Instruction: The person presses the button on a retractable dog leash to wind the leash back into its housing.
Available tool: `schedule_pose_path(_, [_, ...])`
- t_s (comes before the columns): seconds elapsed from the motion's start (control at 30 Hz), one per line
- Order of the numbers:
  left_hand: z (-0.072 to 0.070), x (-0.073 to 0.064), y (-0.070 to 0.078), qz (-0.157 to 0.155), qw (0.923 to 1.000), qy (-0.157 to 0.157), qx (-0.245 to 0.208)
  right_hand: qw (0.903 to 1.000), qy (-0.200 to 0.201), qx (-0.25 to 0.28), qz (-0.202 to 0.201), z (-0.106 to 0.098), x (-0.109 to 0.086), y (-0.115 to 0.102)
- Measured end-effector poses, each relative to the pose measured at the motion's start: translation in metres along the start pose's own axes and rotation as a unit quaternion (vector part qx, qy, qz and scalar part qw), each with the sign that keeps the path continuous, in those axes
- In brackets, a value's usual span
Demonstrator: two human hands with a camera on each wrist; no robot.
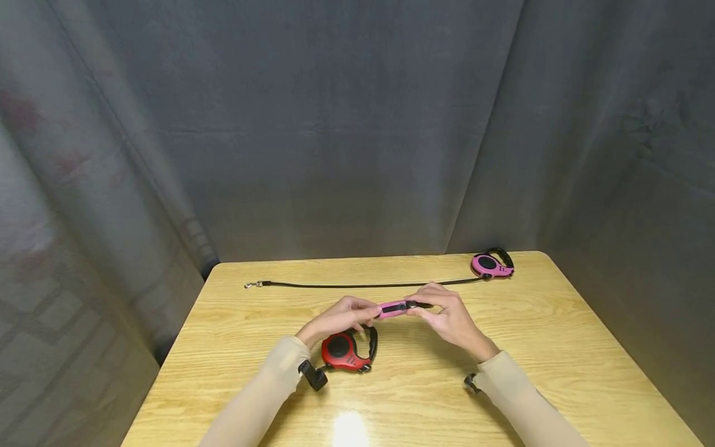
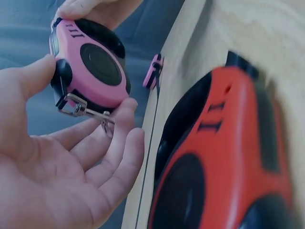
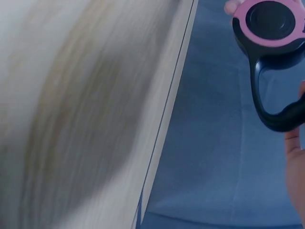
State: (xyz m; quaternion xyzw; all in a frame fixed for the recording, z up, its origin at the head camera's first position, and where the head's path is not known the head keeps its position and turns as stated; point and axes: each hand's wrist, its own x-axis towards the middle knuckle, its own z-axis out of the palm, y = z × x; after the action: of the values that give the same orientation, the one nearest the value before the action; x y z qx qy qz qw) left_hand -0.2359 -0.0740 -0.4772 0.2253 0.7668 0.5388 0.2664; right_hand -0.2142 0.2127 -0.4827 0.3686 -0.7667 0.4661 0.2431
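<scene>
Both hands hold a pink and black retractable dog leash (image 1: pixel 393 308) above the middle of the table, its narrow edge facing the head camera. My left hand (image 1: pixel 341 315) pinches the end where a metal clip (image 2: pixel 80 107) hangs, thumb against the black outlet and fingertips at the underside. On the opposite end, my right hand (image 1: pixel 451 320) grips the leash by its black handle (image 3: pixel 281 121). A red retractable leash (image 1: pixel 350 360) lies on the table just below the left hand, close to that wrist.
Another pink retractable leash (image 1: pixel 499 271) lies at the table's back right corner. Its black strap (image 1: pixel 357 286) is drawn out leftward along the back, ending in a metal clip (image 1: pixel 252 285). Grey curtains (image 1: pixel 335 124) hang behind the wooden table (image 1: pixel 558 360) and on both sides.
</scene>
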Motion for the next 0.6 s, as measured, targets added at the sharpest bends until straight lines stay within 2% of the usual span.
schedule_pose_path(0.1, [0.008,0.000,-0.001,-0.004,0.9998,0.020,-0.002,0.9989,-0.004,-0.020,0.042,-0.006,-0.005,0.003])
schedule_pose_path(0.17, [0.014,0.001,0.000,-0.006,0.9989,0.046,0.001,0.9958,-0.011,-0.042,0.081,-0.010,-0.008,0.004])
schedule_pose_path(0.3, [0.030,0.004,-0.001,0.008,0.9946,0.099,0.030,0.9813,-0.038,-0.077,0.173,-0.018,-0.014,0.008])
schedule_pose_path(0.37, [0.038,0.007,-0.002,0.021,0.9922,0.114,0.046,0.9732,-0.049,-0.064,0.216,-0.021,-0.017,0.010])
schedule_pose_path(0.47, [0.049,0.009,-0.001,0.040,0.9909,0.116,0.056,0.9627,-0.067,-0.014,0.262,-0.023,-0.023,0.012])
schedule_pose_path(0.53, [0.054,0.010,0.000,0.041,0.9907,0.115,0.060,0.9582,-0.079,0.019,0.274,-0.023,-0.028,0.014])
schedule_pose_path(0.6, [0.057,0.010,0.002,0.038,0.9907,0.108,0.074,0.9578,-0.089,0.043,0.270,-0.023,-0.034,0.015])
